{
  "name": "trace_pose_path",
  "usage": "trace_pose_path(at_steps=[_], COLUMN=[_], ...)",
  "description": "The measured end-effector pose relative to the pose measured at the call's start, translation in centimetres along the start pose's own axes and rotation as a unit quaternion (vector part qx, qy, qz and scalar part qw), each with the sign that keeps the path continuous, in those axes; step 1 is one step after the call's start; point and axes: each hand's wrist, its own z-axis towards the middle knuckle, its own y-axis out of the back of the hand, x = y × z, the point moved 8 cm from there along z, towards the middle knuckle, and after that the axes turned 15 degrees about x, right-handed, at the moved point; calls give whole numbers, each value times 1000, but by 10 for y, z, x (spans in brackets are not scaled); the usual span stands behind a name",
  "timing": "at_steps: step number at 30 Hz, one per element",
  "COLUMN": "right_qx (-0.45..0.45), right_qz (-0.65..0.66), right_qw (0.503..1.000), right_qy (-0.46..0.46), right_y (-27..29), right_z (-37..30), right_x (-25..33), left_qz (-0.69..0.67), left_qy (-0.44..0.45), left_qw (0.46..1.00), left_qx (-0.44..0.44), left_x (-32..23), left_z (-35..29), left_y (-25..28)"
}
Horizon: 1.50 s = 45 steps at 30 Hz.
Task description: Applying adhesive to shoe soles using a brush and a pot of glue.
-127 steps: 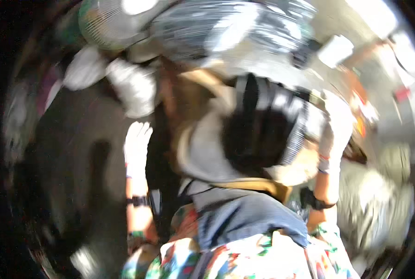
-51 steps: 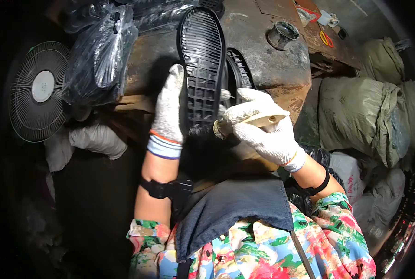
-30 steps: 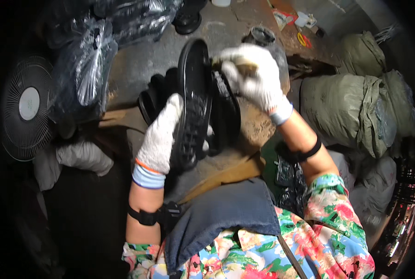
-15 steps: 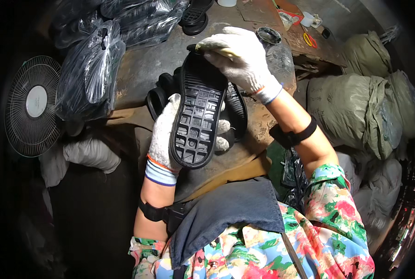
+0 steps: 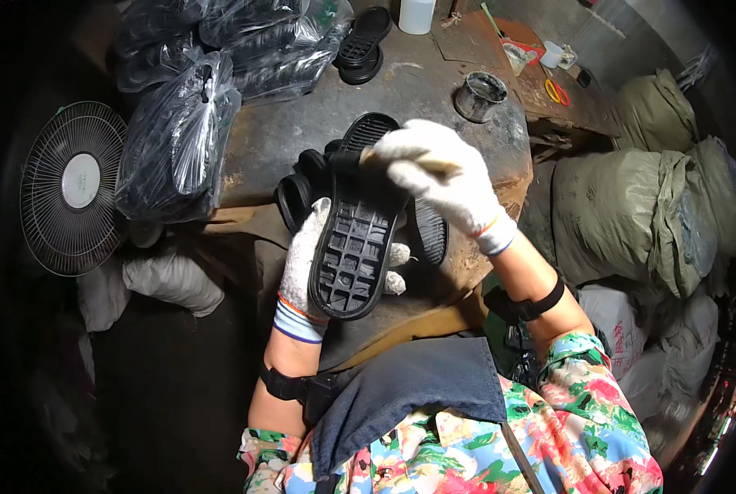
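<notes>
My gloved left hand [image 5: 306,259] grips a black shoe sole [image 5: 351,255] from beneath, with its fingertips showing at the right edge. The sole's gridded underside faces up and its toe end points away from me. Over the far half of it, my gloved right hand [image 5: 438,169] is closed around a thin tan brush-like tool [image 5: 446,165], whose tip is blurred near the sole's dark upper part. More black soles lie behind: one ridged sole [image 5: 372,128] just beyond, another sole [image 5: 429,230] to the right, and dark footwear pieces [image 5: 295,198] at the left.
A dark-stained tin [image 5: 479,97] stands on the worn table [image 5: 417,74]. Plastic-wrapped black bundles [image 5: 178,140] fill the back left, near a fan [image 5: 79,181]. Stacked soles [image 5: 364,45], a white container [image 5: 416,15] and scissors [image 5: 556,92] lie farther back. Green sacks [image 5: 623,214] stand at right.
My right hand has come nearer and lower, from the sole's far tip toward its far half. The sole is still in my left hand; the whole view has shifted slightly.
</notes>
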Motion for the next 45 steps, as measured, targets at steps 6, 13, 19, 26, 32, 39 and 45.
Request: trace_pose_path(at_steps=[6, 13, 19, 26, 32, 39, 45], right_qx=[-37, 32, 108, 227, 133, 112, 129], right_qz=[275, 102, 3, 38, 97, 293, 74], right_qw=[945, 991, 992, 962, 986, 925, 968], right_qy=[-175, -83, 64, 143, -12, -214, -203], right_y=[4, -29, -44, -43, -23, -63, -67], right_z=[-14, -16, -10, -17, -34, -23, -13], right_x=[-63, 25, 76, 102, 73, 55, 36], left_qz=[-31, 142, 418, 177, 261, 415, 742], left_qy=[36, -78, -143, -148, -110, -172, -172], left_qw=[999, 987, 897, 971, 949, 889, 620], left_qx=[4, 8, -23, 68, 142, -85, -188], left_x=[13, -8, -38, -63, -73, -109, -86], left_z=[8, 3, -5, -4, -12, -49, -33], left_y=[-15, 11, 15, 2, -28, 22, -29])
